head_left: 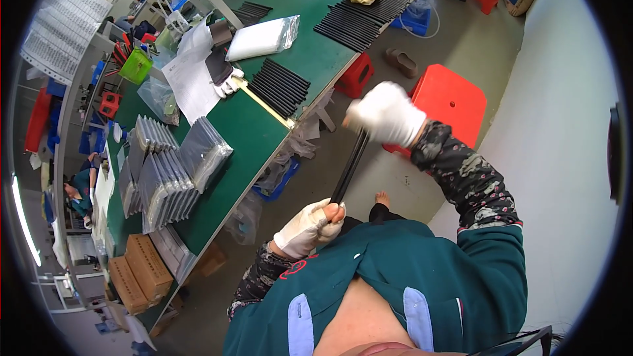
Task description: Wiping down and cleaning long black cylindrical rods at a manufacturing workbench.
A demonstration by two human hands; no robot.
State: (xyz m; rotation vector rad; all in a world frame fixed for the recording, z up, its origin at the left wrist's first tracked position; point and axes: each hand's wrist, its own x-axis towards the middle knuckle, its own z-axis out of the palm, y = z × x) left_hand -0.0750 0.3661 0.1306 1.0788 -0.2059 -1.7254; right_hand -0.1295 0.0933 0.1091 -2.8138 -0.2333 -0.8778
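A pair of slim black rods slants up and to the right in front of my body. Wrapped round their lower ends is my left hand, in a white glove with bare fingertips showing. My right hand, gloved in white too and a little smeared by motion, is closed at the upper ends of the rods. Nearest to the hands on the green table, a row of similar black rods lies side by side against a pale wooden strip.
Stacked grey packs in clear plastic stand on the table at left, with brown cardboard boxes nearer me. Farther up lie a white bagged pack and more black rods. A red stool stands behind my right hand.
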